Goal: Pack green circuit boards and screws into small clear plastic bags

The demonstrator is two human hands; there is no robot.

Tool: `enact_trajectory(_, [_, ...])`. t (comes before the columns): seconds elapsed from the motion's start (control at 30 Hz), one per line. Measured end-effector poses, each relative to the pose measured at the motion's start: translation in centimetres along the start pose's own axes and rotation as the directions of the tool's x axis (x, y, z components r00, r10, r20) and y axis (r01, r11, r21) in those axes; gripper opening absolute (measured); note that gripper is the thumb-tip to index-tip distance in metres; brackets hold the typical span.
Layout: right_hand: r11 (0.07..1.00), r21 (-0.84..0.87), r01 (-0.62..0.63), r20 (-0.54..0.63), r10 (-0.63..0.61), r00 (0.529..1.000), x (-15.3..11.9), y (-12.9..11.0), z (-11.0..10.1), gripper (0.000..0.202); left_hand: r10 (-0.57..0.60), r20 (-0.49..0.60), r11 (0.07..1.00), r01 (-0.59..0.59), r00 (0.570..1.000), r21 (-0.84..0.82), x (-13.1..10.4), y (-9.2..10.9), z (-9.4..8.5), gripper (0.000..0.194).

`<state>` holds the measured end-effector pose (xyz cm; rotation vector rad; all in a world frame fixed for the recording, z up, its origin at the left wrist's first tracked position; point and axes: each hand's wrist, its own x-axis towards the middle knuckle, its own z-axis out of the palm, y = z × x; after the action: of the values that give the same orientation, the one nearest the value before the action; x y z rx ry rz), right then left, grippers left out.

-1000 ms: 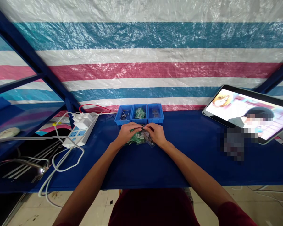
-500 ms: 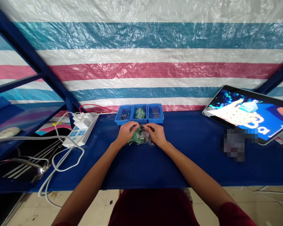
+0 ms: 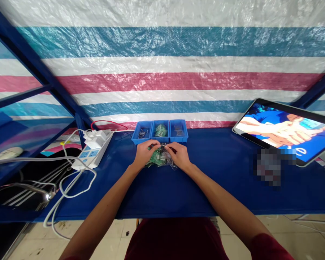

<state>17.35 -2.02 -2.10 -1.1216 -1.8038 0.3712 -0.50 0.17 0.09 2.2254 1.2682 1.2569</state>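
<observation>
Bench (image 3: pixel 222 180): fingers (image 3: pixel 166 147) seemingly pinching parts (image 3: pixel 159 157).

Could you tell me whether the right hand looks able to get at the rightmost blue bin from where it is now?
Probably yes. The right hand sits on the pile of parts just in front of the rightmost blue bin, which is open-topped, and nothing lies between them.
</observation>
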Motion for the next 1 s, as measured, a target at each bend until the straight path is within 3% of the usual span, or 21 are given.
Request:
enact_trajectory(0.5, [0.999,-0.003,0.048,0.024,-0.048,0.999,0.01,0.1,0.05,0.028,0.023,-0.065,0.984,-0.011,0.998,0.178,-0.27,0.14,0.2,0.027])
enact_trajectory(0.57, [0.998,0.004,0.058,0.017,-0.058,0.998,-0.01,0.09,0.07,0.027,0.002,-0.07,0.992,0.007,0.998,0.124,-0.22,0.0,0.24,0.025])
enact_trajectory(0.67, [0.998,0.017,0.068,0.022,-0.068,0.997,-0.11,-0.02,0.15,0.027,-0.085,-0.072,0.993,0.079,0.994,-0.083,0.02,-0.46,0.35,0.024])
enact_trajectory(0.8, [0.998,0.023,0.065,0.028,-0.066,0.997,-0.22,-0.09,0.27,0.027,-0.183,0.058,0.92,0.191,0.981,-0.341,0.29,-0.84,0.49,0.03])
enact_trajectory(0.9, [0.998,0.019,0.065,0.001,-0.066,0.998,-0.21,0.05,0.34,0.027,-0.19,0.145,0.896,0.231,0.971,-0.38,0.26,-0.52,0.52,0.03])
enact_trajectory(1.0, [0.998,0.009,0.06,-0.039,-0.06,0.997,-0.12,0.2,0.36,0.028,-0.184,0.122,0.915,0.216,0.975,-0.341,0.1,0.04,0.46,0.028])
